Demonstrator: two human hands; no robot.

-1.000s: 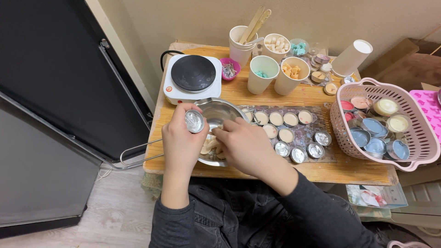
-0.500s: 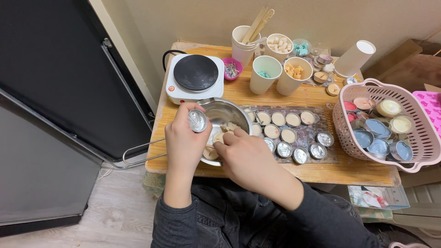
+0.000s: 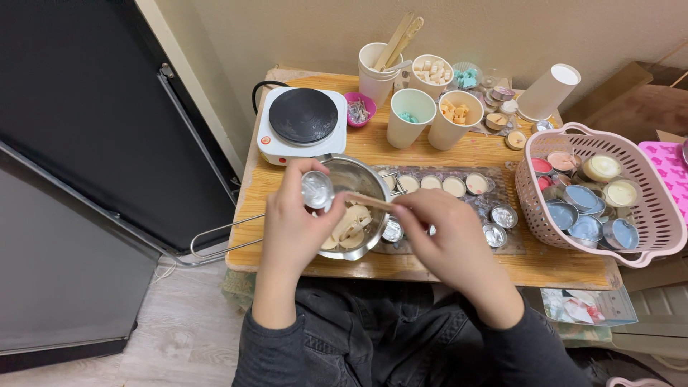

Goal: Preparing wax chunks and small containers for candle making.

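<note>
My left hand point(image 3: 294, 222) holds a small round metal tin point(image 3: 317, 189) tilted over a steel pot point(image 3: 358, 179) that contains pale wax pieces point(image 3: 349, 226). My right hand point(image 3: 448, 240) grips a thin wooden stick point(image 3: 367, 201), its tip reaching to the tin's mouth above the pot. The pot sits at the near left of a small wooden table point(image 3: 401, 147), and its long wire handle point(image 3: 218, 240) sticks out to the left.
A white hot plate point(image 3: 301, 122) stands behind the pot. Paper cups point(image 3: 410, 115) with wax bits and sticks line the back. A tray of small tins point(image 3: 459, 188) lies right of the pot. A pink basket point(image 3: 598, 193) of filled tins is at far right.
My right hand has drawn back to the right, and the wooden stick now shows between it and the tin. My left hand still holds the tin over the pot.
</note>
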